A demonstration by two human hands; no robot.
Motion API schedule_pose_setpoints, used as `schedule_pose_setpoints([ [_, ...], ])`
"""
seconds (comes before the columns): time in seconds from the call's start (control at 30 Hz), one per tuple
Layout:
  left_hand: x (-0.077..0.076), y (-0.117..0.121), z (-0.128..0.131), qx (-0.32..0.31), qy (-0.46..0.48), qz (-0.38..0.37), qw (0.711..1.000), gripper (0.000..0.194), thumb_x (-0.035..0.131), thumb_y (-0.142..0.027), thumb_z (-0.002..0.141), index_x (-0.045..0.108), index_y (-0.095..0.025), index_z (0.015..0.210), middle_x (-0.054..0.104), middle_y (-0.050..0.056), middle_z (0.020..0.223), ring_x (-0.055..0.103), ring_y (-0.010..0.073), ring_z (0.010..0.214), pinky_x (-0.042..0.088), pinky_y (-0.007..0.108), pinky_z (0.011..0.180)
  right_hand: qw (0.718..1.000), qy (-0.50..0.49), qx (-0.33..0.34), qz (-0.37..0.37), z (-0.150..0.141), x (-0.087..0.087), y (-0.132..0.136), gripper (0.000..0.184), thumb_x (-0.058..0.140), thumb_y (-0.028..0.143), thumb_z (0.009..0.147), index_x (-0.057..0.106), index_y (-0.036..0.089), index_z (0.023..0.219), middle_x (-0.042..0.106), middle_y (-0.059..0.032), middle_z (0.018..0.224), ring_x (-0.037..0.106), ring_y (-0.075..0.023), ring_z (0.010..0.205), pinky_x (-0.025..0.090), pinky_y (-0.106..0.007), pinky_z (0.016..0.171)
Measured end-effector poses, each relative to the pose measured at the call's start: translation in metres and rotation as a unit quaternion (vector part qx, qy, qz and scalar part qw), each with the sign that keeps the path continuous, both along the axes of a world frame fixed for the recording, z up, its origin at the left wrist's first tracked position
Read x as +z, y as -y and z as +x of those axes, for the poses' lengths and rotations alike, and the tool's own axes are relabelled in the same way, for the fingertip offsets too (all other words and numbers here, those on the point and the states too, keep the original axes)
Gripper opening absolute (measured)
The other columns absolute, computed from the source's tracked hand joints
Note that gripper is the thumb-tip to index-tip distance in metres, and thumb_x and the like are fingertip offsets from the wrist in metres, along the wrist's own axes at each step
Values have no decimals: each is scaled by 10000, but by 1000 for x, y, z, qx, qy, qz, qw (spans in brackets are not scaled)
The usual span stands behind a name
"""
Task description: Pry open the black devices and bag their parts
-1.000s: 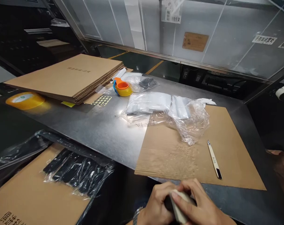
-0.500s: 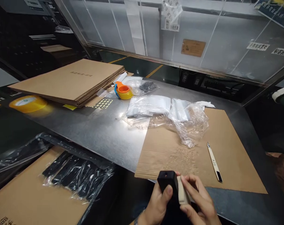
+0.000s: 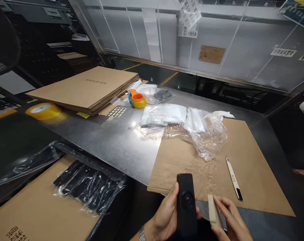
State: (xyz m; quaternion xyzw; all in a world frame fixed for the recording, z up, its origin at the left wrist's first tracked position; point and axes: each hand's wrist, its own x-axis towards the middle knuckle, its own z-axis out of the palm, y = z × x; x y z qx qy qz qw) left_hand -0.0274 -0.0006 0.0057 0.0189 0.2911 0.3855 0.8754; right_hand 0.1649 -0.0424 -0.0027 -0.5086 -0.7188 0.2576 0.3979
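My left hand grips a black box-shaped device that has a round, lens-like recess on the side facing me. In my right hand is a cream-coloured flat block, pinched between thumb and fingers. A gap separates the block from the device. Both hands are at the near edge of the table, below a flat cardboard sheet. On that sheet lies a pale-handled craft knife marked A26, close to my right hand.
Clear plastic bags lie mid-table. Behind them sits an orange tape dispenser. A cardboard stack and a yellow tape roll are at left. Lower left, a carton holds bagged black pieces. A translucent panel spans the back.
The cream block has moved right, away from the black device. My left hand has turned the device so its face with the round recess shows. The view has shifted slightly.
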Motion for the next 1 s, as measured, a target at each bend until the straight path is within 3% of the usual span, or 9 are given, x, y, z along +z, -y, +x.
schedule_pose_setpoints([
  [0.07, -3, 6, 5, -9, -35, 24, 999, 581, 328, -560, 865, 345, -243, 1351, 675, 51, 685, 626, 167, 518, 504, 279, 507, 997, 44, 47, 49, -2, 14, -17, 449, 476, 190, 885, 427, 214, 1330, 454, -118, 1234, 488, -232, 1133, 469, -303, 897],
  [0.13, -7, 10, 9, -48, -49, 46, 997, 627, 265, -577, 870, 143, -299, 1418, 658, 31, 585, 589, 158, 425, 440, 226, 408, 982, 94, 133, 94, -13, 28, -31, 506, 433, 101, 870, 373, 203, 1362, 477, -126, 1193, 477, -228, 1118, 464, -345, 898],
  [0.27, -14, 12, 11, -48, 19, 43, 998, 627, 275, -553, 884, 235, -212, 1409, 677, 53, 683, 618, 142, 496, 472, 227, 501, 953, 132, 254, 95, -33, 49, -43, 554, 447, 81, 863, 327, 247, 1377, 545, -95, 1122, 497, -182, 1056, 481, -312, 857],
  [0.4, -12, 12, 7, -104, 73, 35, 991, 731, 159, -690, 810, 232, -266, 1401, 659, 43, 650, 600, 148, 418, 450, 220, 392, 932, 161, 319, 60, -20, 62, -45, 539, 460, 89, 858, 340, 196, 1373, 541, -125, 1140, 495, -186, 1050, 466, -330, 872],
  [0.53, -4, 15, 6, -127, 54, 21, 990, 748, 133, -717, 780, 244, -298, 1389, 648, 37, 628, 609, 154, 422, 426, 199, 375, 934, 185, 303, 31, -4, 66, -43, 582, 415, 50, 857, 290, 212, 1401, 541, -129, 1140, 494, -198, 1071, 470, -334, 856],
  [0.67, 2, 18, 15, -111, 19, 23, 993, 685, 184, -613, 861, 394, -168, 1337, 619, 45, 589, 565, 120, 425, 415, 188, 422, 942, 157, 291, 52, -10, 62, -39, 563, 474, 135, 869, 314, 291, 1385, 562, -97, 1139, 510, -202, 1054, 461, -348, 877],
  [0.8, 0, 19, 18, -107, -55, 34, 992, 654, 214, -622, 852, 233, -277, 1407, 616, 24, 631, 572, 139, 480, 444, 221, 450, 943, 190, 265, 69, -10, 57, -42, 535, 435, 61, 844, 367, 177, 1362, 531, -142, 1131, 499, -207, 1051, 467, -346, 852],
  [0.87, 0, 20, 17, -83, -106, 57, 989, 633, 276, -605, 853, 222, -304, 1408, 653, 42, 766, 581, 138, 555, 447, 221, 480, 947, 210, 234, 61, -10, 57, -44, 509, 442, 65, 833, 395, 138, 1334, 507, -162, 1126, 491, -221, 1043, 468, -365, 841],
  [1.0, 2, 16, 14, -20, -138, 63, 988, 528, 336, -539, 877, 410, -284, 1333, 597, 48, 1172, 569, 109, 667, 441, 211, 582, 947, 241, 199, 81, -28, 52, -39, 464, 464, 103, 816, 447, 119, 1280, 542, -180, 1066, 531, -238, 937, 499, -392, 766],
])
